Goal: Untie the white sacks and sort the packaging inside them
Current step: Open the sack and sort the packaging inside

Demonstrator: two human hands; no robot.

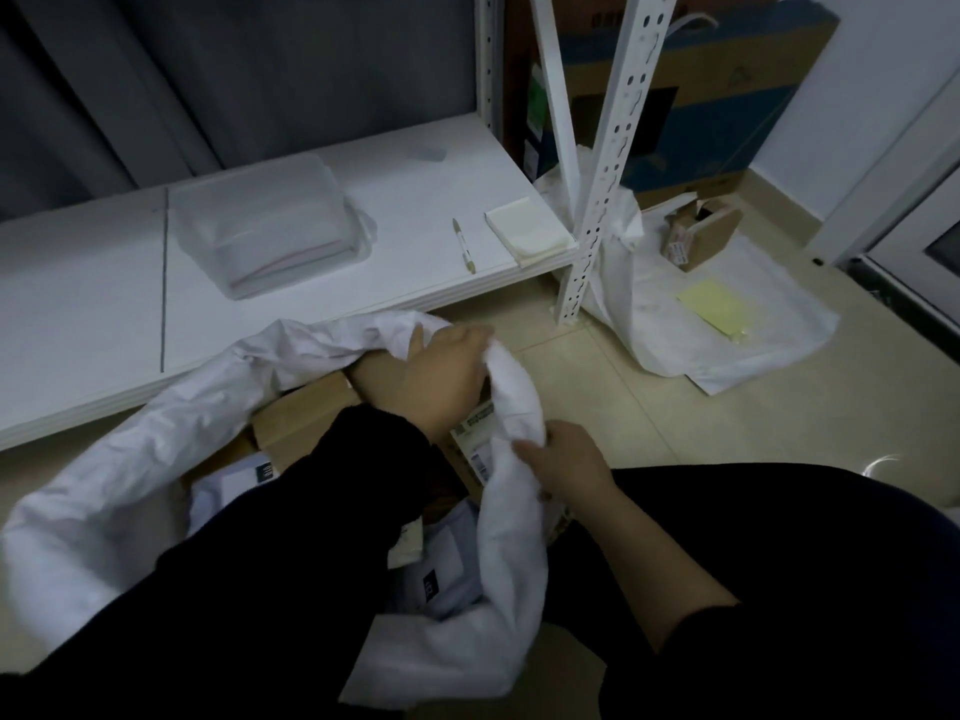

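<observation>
Head view: left hand [447, 379] and right hand [569, 462], fingers pinching white sack [104, 485] rim.

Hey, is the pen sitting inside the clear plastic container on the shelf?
No, the pen lies on the white shelf board, between the clear plastic container and a pad of paper.

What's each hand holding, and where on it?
Both hold the white sack by its opened rim: left hand grips the far part, right hand the near part.
</observation>
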